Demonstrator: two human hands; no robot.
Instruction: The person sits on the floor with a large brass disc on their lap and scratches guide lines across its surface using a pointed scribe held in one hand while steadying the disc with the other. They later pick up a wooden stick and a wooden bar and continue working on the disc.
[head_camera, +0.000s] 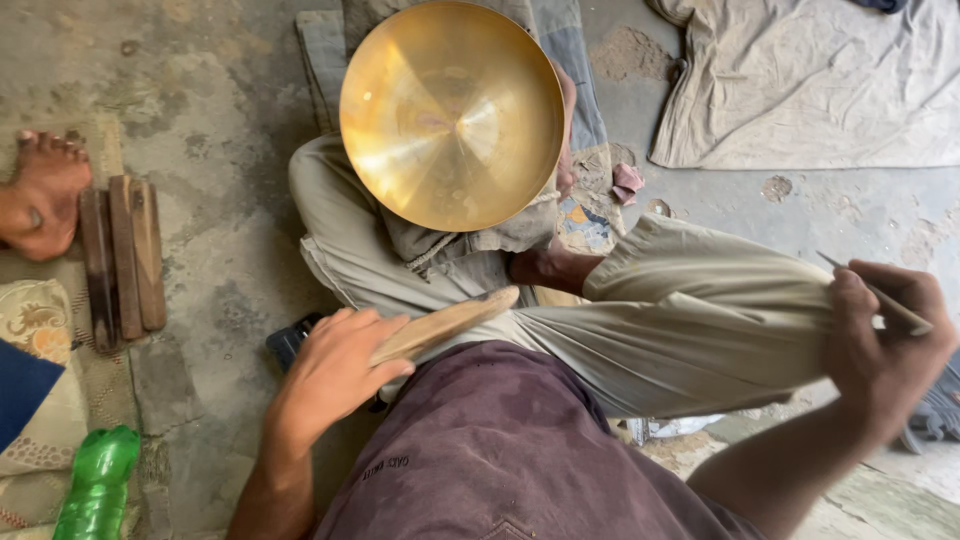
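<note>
A shiny brass bowl (450, 115) stands tilted on a grey cloth between my legs, its hollow facing me. My left hand (335, 372) grips a flat wooden stick (455, 320) that points up and right over my left thigh. My right hand (885, 340) rests on my right knee and pinches a thin metal rod (880, 295). Both hands are apart from the bowl. My foot (545, 268) shows just below the bowl.
Three wooden bars (122, 260) lie on the concrete floor at left, beside another person's foot (40, 195). A green plastic bottle (95, 485) lies at bottom left on a patterned mat. A crumpled grey cloth (810, 80) covers the top right.
</note>
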